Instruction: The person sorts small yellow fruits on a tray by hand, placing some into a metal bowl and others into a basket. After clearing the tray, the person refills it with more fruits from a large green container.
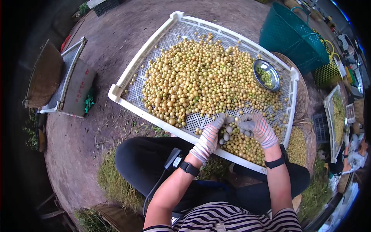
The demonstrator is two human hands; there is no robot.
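Observation:
A white plastic mesh tray (145,53) lies across my knees, heaped with small round yellow-green fruits (185,75). Over its near edge, my left hand (217,135) wears a striped glove with grey-coated fingers, which are curled inward. My right hand (258,128), gloved the same way, is close beside it with thumb and fingers drawn together. Whatever either hand pinches is too small or too hidden to make out. Loose fruits lie beneath and between both hands. A steel bowl (266,75) with a few greener fruits sits in the tray's right side.
Beyond the tray's right corner stands a green plastic basket (290,36). A woven basket of fruits (297,145) is beside my right knee. Cut stems (116,178) lie on the ground at left. At far right, another person (349,154) is near a second tray (335,120).

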